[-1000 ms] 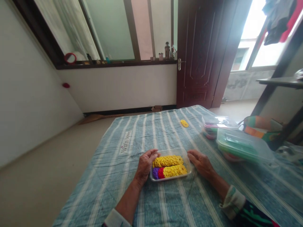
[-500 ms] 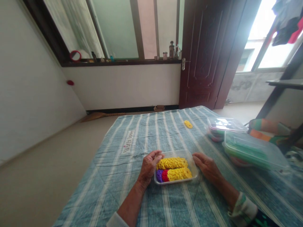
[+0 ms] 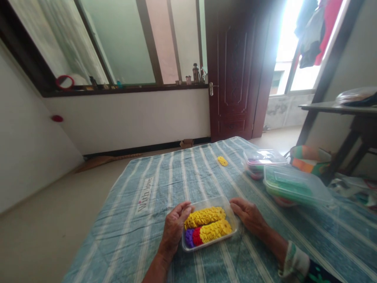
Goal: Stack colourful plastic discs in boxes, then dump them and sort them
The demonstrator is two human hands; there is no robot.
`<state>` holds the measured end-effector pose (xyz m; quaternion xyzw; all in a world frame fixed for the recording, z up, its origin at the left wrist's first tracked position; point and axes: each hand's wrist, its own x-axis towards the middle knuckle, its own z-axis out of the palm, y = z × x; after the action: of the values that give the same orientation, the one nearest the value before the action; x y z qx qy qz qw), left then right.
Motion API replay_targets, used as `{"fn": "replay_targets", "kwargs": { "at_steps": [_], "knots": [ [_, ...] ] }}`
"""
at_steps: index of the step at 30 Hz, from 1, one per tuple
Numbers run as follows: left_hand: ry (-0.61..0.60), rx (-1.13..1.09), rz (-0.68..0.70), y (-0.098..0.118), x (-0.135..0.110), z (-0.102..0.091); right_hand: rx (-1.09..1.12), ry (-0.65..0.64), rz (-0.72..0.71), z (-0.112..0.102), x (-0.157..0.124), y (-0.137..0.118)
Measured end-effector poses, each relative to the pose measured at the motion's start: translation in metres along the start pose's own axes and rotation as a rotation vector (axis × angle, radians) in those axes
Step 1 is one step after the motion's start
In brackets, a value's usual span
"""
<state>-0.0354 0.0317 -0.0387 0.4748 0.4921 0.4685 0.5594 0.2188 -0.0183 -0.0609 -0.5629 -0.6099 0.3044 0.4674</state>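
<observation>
Right now both of your hands bracket a clear tray (image 3: 209, 201) that sits on the surface (image 3: 138, 236), close to its near edge and about midway between its left and right edges. Your left hand (image 3: 174, 228) is curled against the tray's left end, knuckles up, with the thumb reaching the rim at the far left corner. You cannot tell from this angle whether the bent fingers actually grip the wall or only press against it. Your right hand (image 3: 249, 214) lies flatter, palm down, fingers loosely spread and touching the tray's right end near its far corner; it clamps nothing.

Inside the tray are two rows of stacked, scalloped pieces. The far row is all yellow pieces (image 3: 204, 216). The near row runs from purple pieces (image 3: 189, 238) at the left end through red pieces (image 3: 196, 237) to more yellow.

A blue-and-white striped cloth (image 3: 176, 173) covers the surface, with the lettering "With love" (image 3: 144, 193) toward its left edge. One loose yellow piece (image 3: 222, 161) lies well apart from the tray, near the far edge. By the right edge stand two lidded containers, a nearer one (image 3: 294, 184) with green contents and a farther one (image 3: 263, 158) just beside it.
</observation>
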Motion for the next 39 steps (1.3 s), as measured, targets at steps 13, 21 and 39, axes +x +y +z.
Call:
{"fn": "replay_targets", "kwargs": {
  "at_steps": [13,21,39],
  "knots": [
    [-0.021,-0.017,-0.037,0.002,0.000,-0.003,-0.034,0.014,-0.022,0.001,0.000,0.000],
    [-0.044,0.002,-0.028,0.002,0.000,-0.008,-0.039,0.018,-0.021,0.002,0.001,-0.003],
    [0.120,0.089,0.158,0.000,0.012,-0.023,0.010,0.017,-0.026,0.001,0.003,-0.002]
  ]
}}
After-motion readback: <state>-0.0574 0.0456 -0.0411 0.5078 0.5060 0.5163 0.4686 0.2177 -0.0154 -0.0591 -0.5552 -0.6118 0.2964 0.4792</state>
